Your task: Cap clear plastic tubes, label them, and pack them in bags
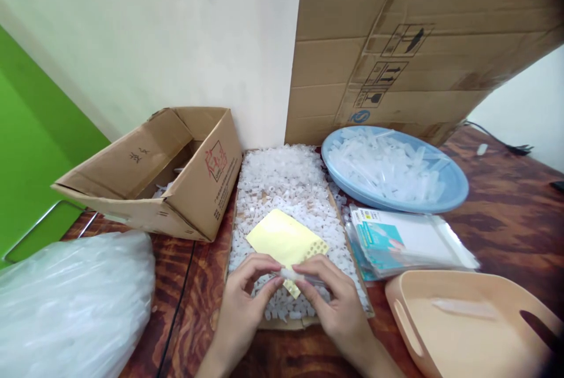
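My left hand (249,290) and my right hand (337,293) meet over a shallow cardboard tray (291,324) filled with small white plastic caps (282,169). Between them lies a short translucent plastic tube (291,274), level, pinched at its left end by my left thumb and fingers and at its right end by my right ones. Just behind and below the tube, a yellow sticker sheet (282,237) rests on the caps. Rows of small round marks show at its right corner. My fingers partly cover the tube's ends and the sheet's near edge.
A blue basin (458,190) of translucent tubes stands at the back right, with plastic-wrapped packets (414,243) before it. A peach bin (440,348) holds one tube. At left are an open cardboard box (198,190) and a bulging plastic bag (74,301). A large carton (335,60) stands behind.
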A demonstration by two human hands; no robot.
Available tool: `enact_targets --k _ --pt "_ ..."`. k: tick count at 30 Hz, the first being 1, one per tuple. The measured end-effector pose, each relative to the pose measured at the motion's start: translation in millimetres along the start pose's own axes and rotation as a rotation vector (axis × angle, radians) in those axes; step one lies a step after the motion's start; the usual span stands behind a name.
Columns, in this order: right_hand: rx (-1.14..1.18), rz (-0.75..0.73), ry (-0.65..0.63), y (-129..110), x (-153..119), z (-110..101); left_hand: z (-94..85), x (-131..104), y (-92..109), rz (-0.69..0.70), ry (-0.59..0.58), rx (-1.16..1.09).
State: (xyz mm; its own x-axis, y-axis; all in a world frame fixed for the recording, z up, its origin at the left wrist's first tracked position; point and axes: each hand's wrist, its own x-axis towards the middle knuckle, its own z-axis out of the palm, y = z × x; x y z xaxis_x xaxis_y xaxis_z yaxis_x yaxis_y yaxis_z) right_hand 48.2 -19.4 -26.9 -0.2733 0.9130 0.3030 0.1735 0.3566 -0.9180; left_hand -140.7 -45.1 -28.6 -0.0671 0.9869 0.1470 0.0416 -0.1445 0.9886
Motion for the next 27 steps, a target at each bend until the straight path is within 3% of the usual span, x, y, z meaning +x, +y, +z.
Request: enact_targets --k 2,4,9,12,14,17,21,24,27 --pt "0.098 0.197 -0.013 0.5 -1.0 -0.6 0.7 -2.8 -0.2 0.005 -0.036 0.003" --pt "0.154 0.298 -0.004 0.7 -1.6 -1.0 1.3 -4.8 -0.6 -0.012 -0.047 0.009" --pt "0.053 0.129 -0.013 -0.9 -0.8 -2.8 0.6 -3.8 4.7 -0.09 -0.168 0.258" --pt "0.034 0.111 -0.014 -0.3 -1.1 -3.9 -1.7 -3.1 8.0 0.065 -0.261 0.34" --pt "0.023 0.117 0.016 1.0 -1.7 -4.4 -3.7 -3.8 7.9 0.136 -0.227 0.32" --pt "0.005 0.04 0.024 2.4 -2.2 -4.1 -5.0 -5.2 5.9 0.009 -0.15 0.294" --pt "-0.004 -0.11 -0.052 2.6 -2.0 -2.0 -0.8 -5.1 6.7 -0.194 -0.227 0.299" --pt "-0.02 -0.156 -0.077 2.2 -2.6 -1.2 1.8 -4.4 8.5 -0.1 -0.252 0.364" --pt "0.016 -0.077 -0.047 -0.2 -4.9 -1.7 -0.4 -4.8 6.8 0.167 -0.234 0.463"
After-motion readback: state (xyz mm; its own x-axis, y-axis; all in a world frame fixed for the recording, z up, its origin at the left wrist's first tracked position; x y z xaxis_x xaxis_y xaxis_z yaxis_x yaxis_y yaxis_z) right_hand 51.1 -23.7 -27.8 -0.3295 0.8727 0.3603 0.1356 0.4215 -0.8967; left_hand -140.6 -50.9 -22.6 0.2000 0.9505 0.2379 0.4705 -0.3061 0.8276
